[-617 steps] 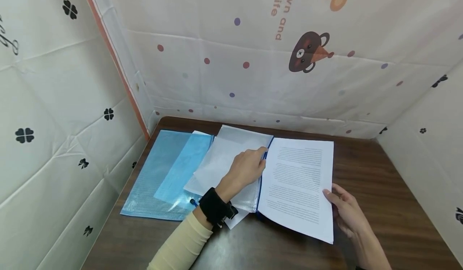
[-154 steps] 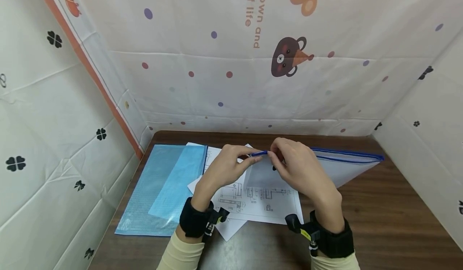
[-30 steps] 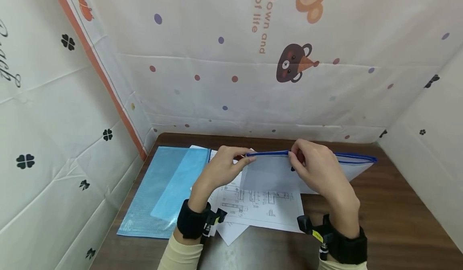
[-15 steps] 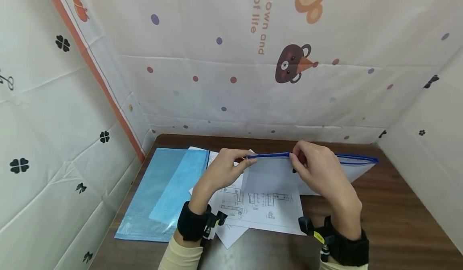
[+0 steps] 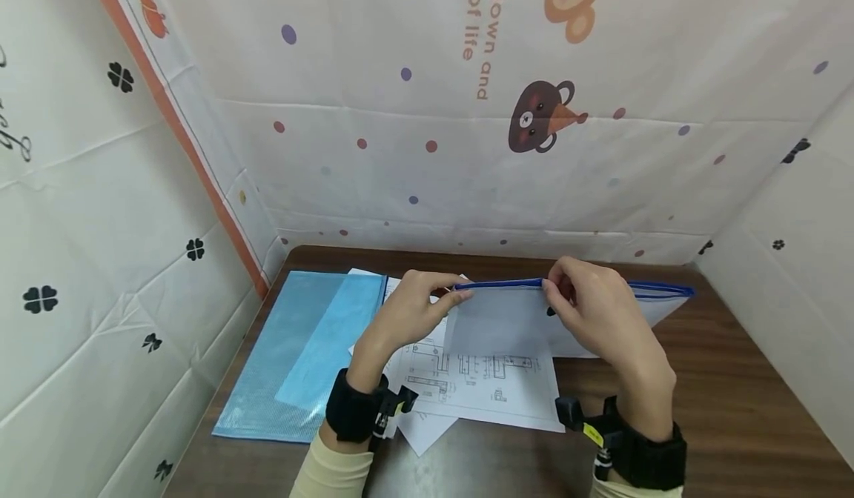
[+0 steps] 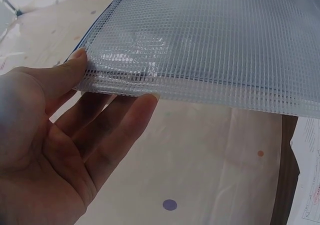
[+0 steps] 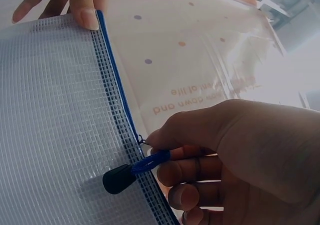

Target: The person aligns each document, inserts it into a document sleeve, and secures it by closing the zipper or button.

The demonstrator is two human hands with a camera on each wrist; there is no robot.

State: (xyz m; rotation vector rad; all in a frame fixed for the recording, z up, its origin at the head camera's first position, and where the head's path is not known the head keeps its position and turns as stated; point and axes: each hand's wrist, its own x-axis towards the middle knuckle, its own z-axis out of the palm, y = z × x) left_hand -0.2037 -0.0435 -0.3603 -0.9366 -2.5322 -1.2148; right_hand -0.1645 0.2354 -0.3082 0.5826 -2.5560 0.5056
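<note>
A clear mesh zipper pouch [image 5: 497, 327] with a blue zipper is held up above the table. My left hand [image 5: 407, 309] pinches its left corner between thumb and fingers; the mesh shows closely in the left wrist view. On the zipper line, my right hand [image 5: 594, 301] pinches the small zipper slider [image 7: 141, 139]. From it hangs a blue cord [image 7: 150, 161] with a black tab [image 7: 118, 180]. Between the hands the zipper is closed; right of my right hand the pouch mouth gapes.
A light blue mesh pouch [image 5: 260, 387] lies at the left with a sheet inside. White sheets with technical drawings [image 5: 480, 402] lie under the held pouch on the brown wooden table [image 5: 747, 379]. Printed cloth walls [image 5: 373, 179] stand behind and at both sides.
Earlier my right hand held printed pages by the clear pouch. Since then the pouch has been raised, and my right hand has slid rightward along the zipper, closing more of it; my left hand stays put.
</note>
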